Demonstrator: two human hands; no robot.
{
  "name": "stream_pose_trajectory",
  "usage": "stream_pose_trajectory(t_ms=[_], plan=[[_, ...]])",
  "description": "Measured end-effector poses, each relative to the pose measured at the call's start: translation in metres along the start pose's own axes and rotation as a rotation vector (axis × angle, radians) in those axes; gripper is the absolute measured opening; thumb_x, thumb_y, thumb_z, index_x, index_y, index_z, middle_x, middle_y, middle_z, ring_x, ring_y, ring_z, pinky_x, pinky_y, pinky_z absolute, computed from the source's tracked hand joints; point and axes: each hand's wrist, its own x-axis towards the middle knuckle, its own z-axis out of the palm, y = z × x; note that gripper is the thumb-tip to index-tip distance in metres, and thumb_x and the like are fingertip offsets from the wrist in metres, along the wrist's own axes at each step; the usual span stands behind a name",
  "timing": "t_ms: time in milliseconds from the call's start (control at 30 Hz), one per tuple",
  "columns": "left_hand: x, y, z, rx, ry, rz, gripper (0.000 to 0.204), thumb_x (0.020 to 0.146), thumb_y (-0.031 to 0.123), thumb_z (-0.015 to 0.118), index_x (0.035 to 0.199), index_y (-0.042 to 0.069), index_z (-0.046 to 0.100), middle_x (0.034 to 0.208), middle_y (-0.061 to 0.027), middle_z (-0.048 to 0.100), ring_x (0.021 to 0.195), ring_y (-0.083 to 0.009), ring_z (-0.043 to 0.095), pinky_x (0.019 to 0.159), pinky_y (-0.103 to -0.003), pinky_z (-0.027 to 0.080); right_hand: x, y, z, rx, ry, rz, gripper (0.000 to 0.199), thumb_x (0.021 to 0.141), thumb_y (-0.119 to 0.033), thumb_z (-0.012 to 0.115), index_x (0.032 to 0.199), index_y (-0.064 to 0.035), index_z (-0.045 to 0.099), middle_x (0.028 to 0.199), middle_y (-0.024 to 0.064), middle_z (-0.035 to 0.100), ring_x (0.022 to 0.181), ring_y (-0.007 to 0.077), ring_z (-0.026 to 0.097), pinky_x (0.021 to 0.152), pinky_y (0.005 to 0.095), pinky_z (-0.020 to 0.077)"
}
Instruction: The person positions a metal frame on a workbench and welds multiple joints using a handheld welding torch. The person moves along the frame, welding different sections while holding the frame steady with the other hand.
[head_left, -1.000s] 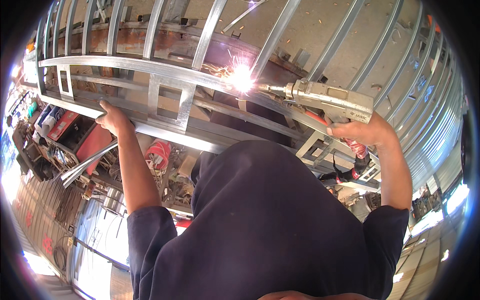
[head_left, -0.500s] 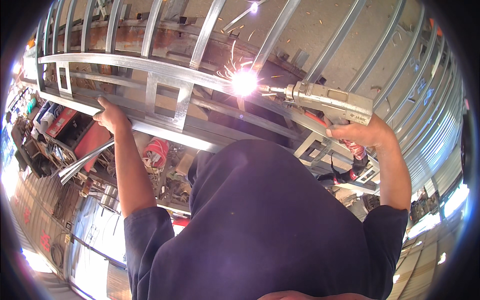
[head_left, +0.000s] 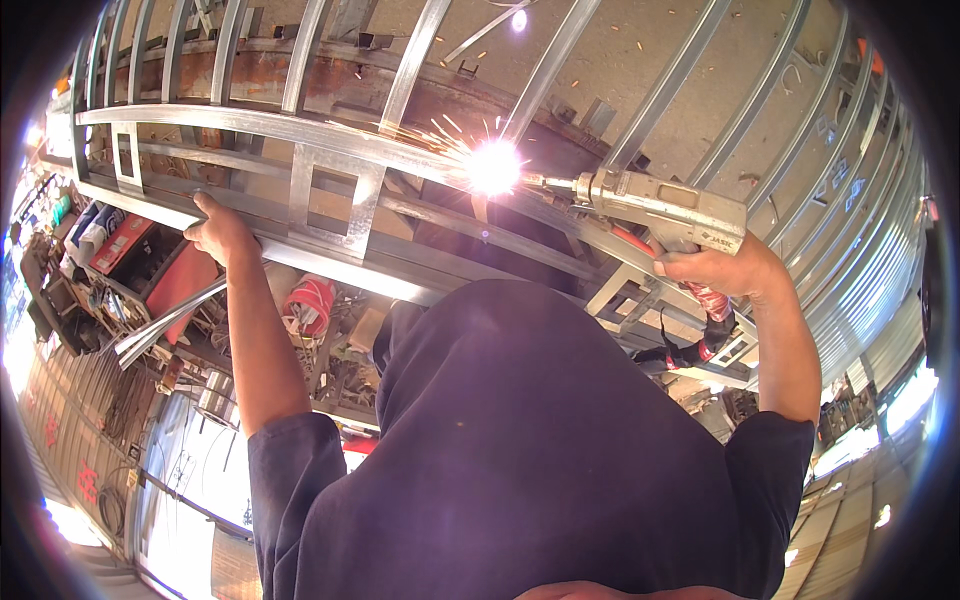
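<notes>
My right hand (head_left: 722,268) is closed round the grip of a pale boxy welding gun (head_left: 665,203), whose thin nozzle points left. At its tip a dazzling white arc (head_left: 494,168) burns on the far rail (head_left: 260,123) of a silvery metal frame, close to the foot of an upright bar (head_left: 550,70). Sparks fly left from it, and the glare hides the joint. On the left, my left hand (head_left: 222,232) grips the near rail (head_left: 330,266), thumb on top; the fingers' undersides are hidden. Square metal pieces (head_left: 368,205) sit between the two rails.
A red-wrapped cable (head_left: 708,300) hangs below the gun. Parallel bars extend across the far side. At left stand a red cabinet (head_left: 185,290) and loose metal strips (head_left: 165,325); a red roll (head_left: 310,305) lies below the near rail. Rusty beams (head_left: 270,75) lie beyond the frame.
The arc and nozzle tip have shifted very slightly right along the far rail. The sparks now stream farther left. My left hand has hardly moved.
</notes>
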Motion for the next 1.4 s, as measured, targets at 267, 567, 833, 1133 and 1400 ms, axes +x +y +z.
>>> stream_pose_trajectory(t_ms=[267,567,833,1133,1400], plan=[[0.0,0.002,0.0,0.019,0.017,-0.015,0.107,0.101,0.07,0.042,0.163,-0.012,0.012,0.16,-0.0343,0.035,0.134,-0.0486,0.055,0.112,-0.052,0.049,-0.003,0.009,0.001,0.035,0.019,-0.056,0.055,0.083,-0.015,0.086,0.133,-0.0048,0.066,0.11,0.0041,0.073,0.1,0.0148,0.065,0.091,0.0339,0.0552],[0.003,0.0,0.004,0.002,0.044,-0.031,0.1,0.101,0.067,0.049,0.16,-0.009,0.023,0.153,-0.035,0.044,0.132,-0.0477,0.057,0.11,-0.052,0.051,-0.056,0.062,-0.018,0.338,0.043,0.082,0.039,0.079,-0.004,0.088,0.115,-0.0048,0.072,0.101,0.0012,0.074,0.092,0.0125,0.068,0.082,0.0316,0.0574],[0.018,-0.012,0.008,0.005,0.082,-0.016,0.099,0.098,0.068,0.054,0.155,-0.01,0.033,0.149,-0.0326,0.051,0.127,-0.0445,0.062,0.106,-0.05,0.056,-0.099,0.067,-0.045,0.25,0.117,0.178,0.034,0.08,-0.003,0.089,0.11,-0.0036,0.073,0.097,0.0027,0.075,0.088,0.0132,0.068,0.078,0.0309,0.0578],[0.014,-0.01,0.007,-0.035,0.077,-0.01,0.098,0.098,0.067,0.054,0.155,-0.011,0.035,0.148,-0.0316,0.053,0.124,-0.0431,0.064,0.104,-0.047,0.058,-0.052,0.065,-0.045,0.108,-0.054,0.127,0.063,0.077,-0.013,0.087,0.136,-0.0025,0.067,0.118,0.0114,0.077,0.109,0.0201,0.069,0.099,0.0362,0.0546],[0.016,-0.01,0.009,-0.006,0.09,-0.004,0.097,0.099,0.068,0.052,0.153,-0.011,0.037,0.147,-0.0326,0.054,0.126,-0.0432,0.063,0.106,-0.048,0.055,-0.049,0.071,-0.045,0.03,-0.088,0.085,0.062,0.08,-0.016,0.084,0.138,-0.0048,0.066,0.117,0.0102,0.077,0.104,0.0182,0.068,0.096,0.0352,0.0546]])
